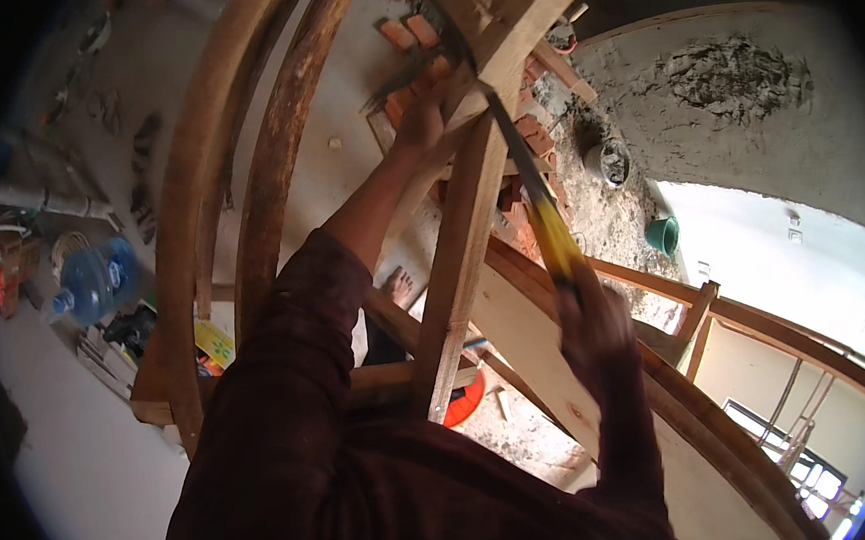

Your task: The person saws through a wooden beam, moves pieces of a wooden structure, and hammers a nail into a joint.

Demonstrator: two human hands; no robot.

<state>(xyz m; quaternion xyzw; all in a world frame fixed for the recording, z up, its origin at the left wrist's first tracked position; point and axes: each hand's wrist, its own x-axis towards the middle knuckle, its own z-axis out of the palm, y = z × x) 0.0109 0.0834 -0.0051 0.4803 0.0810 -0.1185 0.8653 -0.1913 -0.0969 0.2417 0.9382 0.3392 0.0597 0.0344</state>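
My right hand (pixel 597 324), slightly blurred, is closed round the yellow and black handle of a long tool (pixel 548 224). Its dark, narrow shaft runs up to a wooden joint, where a curved beam (pixel 527 38) meets a straight timber (pixel 464 258). Whether it is a saw seen edge-on or a bar, I cannot tell. On the left side of that joint my left hand (pixel 421 128) grips the wood, its fingertips partly hidden. The far end of the tool passes behind or against the beam, and the exact contact is unclear.
Tall curved timbers (pixel 278 145) stand at left, and a long rail (pixel 703 407) slants across the right. Below lie bricks (pixel 535 134), a mortar bucket (pixel 608 162), a green bucket (pixel 662 236), a water jug (pixel 97 281), an orange basin (pixel 465 400) and a bare foot (pixel 397 286).
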